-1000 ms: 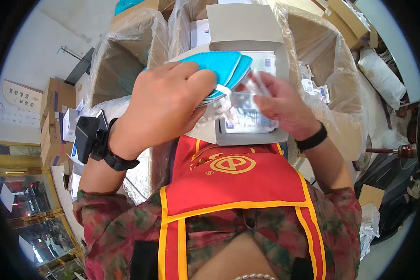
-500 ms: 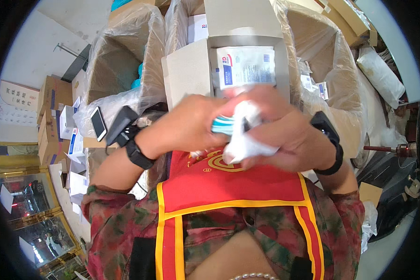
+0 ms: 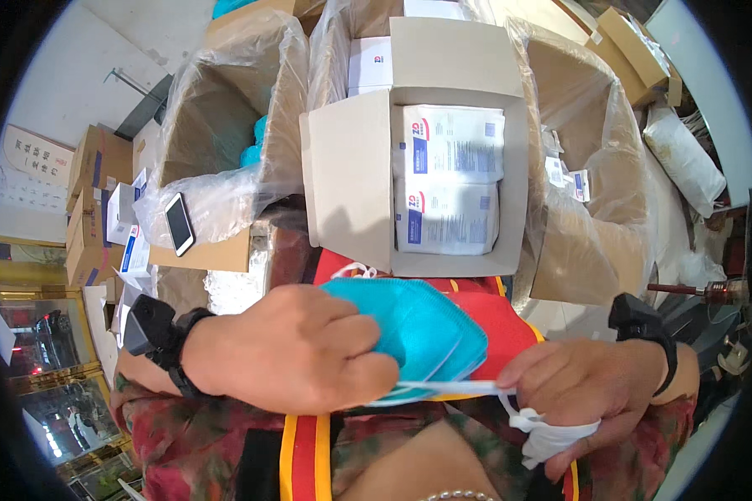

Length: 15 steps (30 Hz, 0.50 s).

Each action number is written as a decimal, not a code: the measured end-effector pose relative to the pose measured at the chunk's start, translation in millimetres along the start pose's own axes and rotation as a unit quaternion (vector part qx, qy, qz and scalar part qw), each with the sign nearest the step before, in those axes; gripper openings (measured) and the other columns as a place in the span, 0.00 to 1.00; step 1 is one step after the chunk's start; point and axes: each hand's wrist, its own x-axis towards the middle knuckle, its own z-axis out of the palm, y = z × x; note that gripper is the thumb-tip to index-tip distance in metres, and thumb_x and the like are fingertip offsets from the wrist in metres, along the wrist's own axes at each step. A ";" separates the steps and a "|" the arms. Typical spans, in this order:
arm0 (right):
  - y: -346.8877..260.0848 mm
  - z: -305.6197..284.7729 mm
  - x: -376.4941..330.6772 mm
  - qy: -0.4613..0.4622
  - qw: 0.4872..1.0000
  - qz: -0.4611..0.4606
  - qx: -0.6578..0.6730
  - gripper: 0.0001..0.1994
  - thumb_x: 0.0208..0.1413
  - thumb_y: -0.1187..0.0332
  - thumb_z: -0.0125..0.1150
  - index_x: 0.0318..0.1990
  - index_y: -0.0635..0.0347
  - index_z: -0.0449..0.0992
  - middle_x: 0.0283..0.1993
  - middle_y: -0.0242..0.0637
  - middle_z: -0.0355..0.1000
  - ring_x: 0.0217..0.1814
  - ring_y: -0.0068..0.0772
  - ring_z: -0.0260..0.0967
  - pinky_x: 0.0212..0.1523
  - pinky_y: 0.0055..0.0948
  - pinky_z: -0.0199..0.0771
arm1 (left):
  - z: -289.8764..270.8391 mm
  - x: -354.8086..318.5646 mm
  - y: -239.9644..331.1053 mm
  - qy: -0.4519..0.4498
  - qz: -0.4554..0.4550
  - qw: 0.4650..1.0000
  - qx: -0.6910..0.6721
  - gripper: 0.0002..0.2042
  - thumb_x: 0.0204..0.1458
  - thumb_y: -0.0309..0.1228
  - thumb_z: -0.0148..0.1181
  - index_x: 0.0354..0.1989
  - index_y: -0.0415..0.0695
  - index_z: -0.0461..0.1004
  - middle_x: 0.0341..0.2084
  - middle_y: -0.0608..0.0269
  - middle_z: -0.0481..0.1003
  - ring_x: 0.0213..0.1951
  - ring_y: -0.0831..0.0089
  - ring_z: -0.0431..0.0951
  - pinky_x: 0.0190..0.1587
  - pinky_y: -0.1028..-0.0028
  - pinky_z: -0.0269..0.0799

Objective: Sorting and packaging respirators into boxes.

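A small stack of teal face masks (image 3: pixel 422 321) is gripped at its left end by my left hand (image 3: pixel 297 351), fingers curled into a fist. A thin white strap (image 3: pixel 455 387) stretches from there to my right hand (image 3: pixel 589 380), pinched between its fingers. That same hand also has a crumpled white piece (image 3: pixel 556 438) hanging under its fingers; what it is cannot be made out. Just beyond the masks stands an open grey carton (image 3: pixel 351 150) with two white printed packets, a far packet (image 3: pixel 464 138) and a near packet (image 3: pixel 451 219).
Large plastic-lined boxes flank the carton: a left box (image 3: pixel 205 108) with teal items inside, a right box (image 3: pixel 576 250) with small white packs. A phone (image 3: pixel 178 224) lies at the left. My red apron (image 3: pixel 497 326) shows behind the masks.
My hands have come down toward me and moved apart, drawing the white strap out between them. The teal masks now show broadly, and both packets in the carton are uncovered.
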 end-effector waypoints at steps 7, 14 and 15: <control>-5.9 -20.1 -47.9 0.021 0.998 0.053 -0.021 0.14 0.54 0.59 0.62 0.34 0.62 0.73 0.30 0.43 0.71 0.33 0.43 0.71 0.42 0.39 0.69 | -17.7 -24.6 5.6 -0.053 -0.054 0.996 0.040 0.11 0.31 0.31 0.60 0.20 0.47 0.63 0.16 0.65 0.58 0.15 0.66 0.64 0.16 0.71 0.60; 35.0 -49.7 -62.2 0.473 0.846 0.242 0.045 0.17 0.54 0.61 0.62 0.44 0.64 0.72 0.29 0.36 0.73 0.23 0.25 0.71 0.19 0.14 0.65 | -10.0 -42.4 -69.4 0.366 -0.387 0.843 -0.072 0.13 0.41 0.30 0.69 0.34 0.39 0.74 0.26 0.70 0.73 0.29 0.83 0.69 0.32 0.78 0.66; 51.9 -51.9 -41.5 0.494 0.846 0.197 0.034 0.16 0.54 0.61 0.62 0.44 0.64 0.73 0.31 0.34 0.73 0.26 0.22 0.71 0.22 0.13 0.66 | -2.1 -31.2 -75.7 0.353 -0.370 0.855 -0.089 0.15 0.41 0.30 0.70 0.36 0.39 0.74 0.27 0.69 0.74 0.30 0.83 0.70 0.34 0.79 0.67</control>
